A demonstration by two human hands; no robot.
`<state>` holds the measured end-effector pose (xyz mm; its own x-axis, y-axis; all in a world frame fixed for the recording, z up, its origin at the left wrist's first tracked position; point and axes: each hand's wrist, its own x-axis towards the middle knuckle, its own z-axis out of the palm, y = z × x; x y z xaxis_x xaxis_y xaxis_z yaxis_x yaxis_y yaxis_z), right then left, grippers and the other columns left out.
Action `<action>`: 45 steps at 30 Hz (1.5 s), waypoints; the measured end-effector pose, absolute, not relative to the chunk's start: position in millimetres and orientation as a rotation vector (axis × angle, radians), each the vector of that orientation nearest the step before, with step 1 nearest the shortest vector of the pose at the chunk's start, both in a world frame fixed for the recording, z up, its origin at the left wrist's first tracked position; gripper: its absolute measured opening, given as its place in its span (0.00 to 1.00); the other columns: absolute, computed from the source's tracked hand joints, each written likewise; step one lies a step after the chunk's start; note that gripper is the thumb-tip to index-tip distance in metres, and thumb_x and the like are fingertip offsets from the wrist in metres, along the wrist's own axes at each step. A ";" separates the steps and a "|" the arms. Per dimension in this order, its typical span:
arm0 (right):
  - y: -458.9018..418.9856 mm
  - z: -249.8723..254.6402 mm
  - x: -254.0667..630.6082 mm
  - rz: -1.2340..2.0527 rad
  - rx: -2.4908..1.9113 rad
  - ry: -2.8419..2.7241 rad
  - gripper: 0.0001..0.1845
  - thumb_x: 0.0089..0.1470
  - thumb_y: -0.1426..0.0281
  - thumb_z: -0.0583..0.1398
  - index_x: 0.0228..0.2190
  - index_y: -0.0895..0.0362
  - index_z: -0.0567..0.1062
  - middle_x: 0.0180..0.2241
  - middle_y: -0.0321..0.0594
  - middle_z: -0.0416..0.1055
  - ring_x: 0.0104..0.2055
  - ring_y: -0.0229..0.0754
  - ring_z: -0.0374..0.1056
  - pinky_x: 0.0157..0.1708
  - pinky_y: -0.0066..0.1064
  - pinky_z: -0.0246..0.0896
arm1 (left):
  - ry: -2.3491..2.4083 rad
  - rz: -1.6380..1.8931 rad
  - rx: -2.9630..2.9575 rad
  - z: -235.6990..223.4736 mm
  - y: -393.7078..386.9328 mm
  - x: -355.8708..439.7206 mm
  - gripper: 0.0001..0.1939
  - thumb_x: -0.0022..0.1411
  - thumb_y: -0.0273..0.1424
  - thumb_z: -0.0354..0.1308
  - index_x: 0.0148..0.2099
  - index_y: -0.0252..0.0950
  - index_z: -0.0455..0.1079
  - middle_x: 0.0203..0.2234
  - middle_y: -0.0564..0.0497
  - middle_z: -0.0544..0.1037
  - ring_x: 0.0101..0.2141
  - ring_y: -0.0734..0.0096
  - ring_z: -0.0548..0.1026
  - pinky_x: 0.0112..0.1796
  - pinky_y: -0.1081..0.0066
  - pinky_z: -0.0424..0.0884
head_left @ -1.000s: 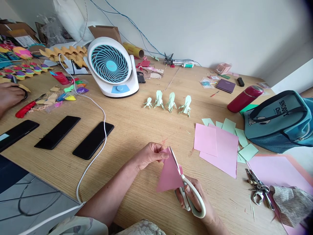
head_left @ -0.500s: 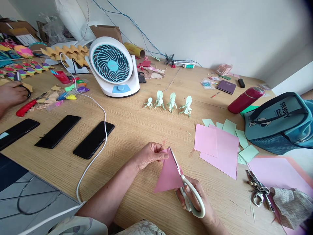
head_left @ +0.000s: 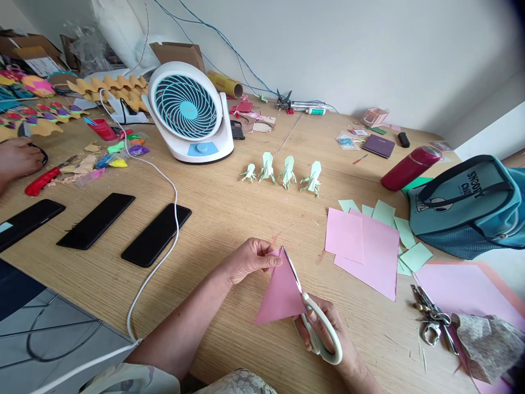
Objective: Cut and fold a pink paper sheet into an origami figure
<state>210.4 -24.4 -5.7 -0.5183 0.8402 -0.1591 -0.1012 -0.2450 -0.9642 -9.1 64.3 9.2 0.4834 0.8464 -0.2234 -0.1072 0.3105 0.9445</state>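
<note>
Pink paper (head_left: 279,298) sits above the bench (head_left: 221,210), pinched in the left hand's (head_left: 255,260) narrow grip. Right hand (head_left: 346,346) is closed around pale-handled scissors (head_left: 307,301), blades along the paper's edge. Teal bag (head_left: 459,219) reads "SNOOPY"; lettering beneath only partly legible.

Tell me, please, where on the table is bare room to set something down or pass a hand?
The widest bare patch lies between the cable, fan, green figures and left hand. A smaller one lies between the figures and the flask. It is crowded at right, with pink sheets, green papers and keys; also around the cup.
</note>
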 end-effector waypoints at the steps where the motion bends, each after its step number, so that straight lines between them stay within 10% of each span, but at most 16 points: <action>1: -24.1 -5.5 210.3 1.831 -0.935 -1.344 0.26 0.60 0.47 0.54 0.23 0.56 0.65 0.15 0.32 0.61 0.14 0.30 0.51 0.14 0.24 0.43 | 0.847 0.741 1.066 8.9 64.4 -9.0 0.22 0.52 0.39 0.69 0.21 0.34 0.61 0.18 0.57 0.64 0.23 0.78 0.62 0.28 0.75 0.60; 21: -18.1 -5.5 223.5 1.670 -1.060 -1.299 0.26 0.60 0.47 0.53 0.28 0.57 0.70 0.16 0.32 0.61 0.16 0.34 0.52 0.16 0.28 0.47 | 0.834 0.782 1.006 10.4 65.1 -7.0 0.22 0.49 0.39 0.71 0.21 0.33 0.61 0.19 0.57 0.65 0.24 0.78 0.63 0.29 0.76 0.60; 35: 3.8 -19.9 258.8 0.110 -1.671 -2.191 0.13 0.61 0.61 0.56 0.44 0.54 0.72 0.39 0.45 0.73 0.39 0.48 0.70 0.38 0.37 0.56 | 0.916 0.885 0.886 -0.8 70.0 -7.2 0.18 0.50 0.40 0.70 0.27 0.33 0.67 0.25 0.55 0.69 0.28 0.78 0.67 0.32 0.78 0.64; 45: -2.4 -6.4 248.6 0.489 -1.504 -1.920 0.14 0.65 0.62 0.54 0.48 0.52 0.73 0.42 0.45 0.71 0.44 0.48 0.68 0.43 0.38 0.62 | 0.875 0.854 0.901 0.2 68.5 -3.2 0.16 0.49 0.39 0.71 0.33 0.33 0.73 0.28 0.53 0.74 0.31 0.75 0.71 0.34 0.76 0.66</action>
<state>248.6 -2.4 -6.4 -0.1377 0.9568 0.2561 0.7174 0.2746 -0.6403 -3.2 68.5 0.2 0.3856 0.8856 -0.2588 -0.2378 0.3664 0.8996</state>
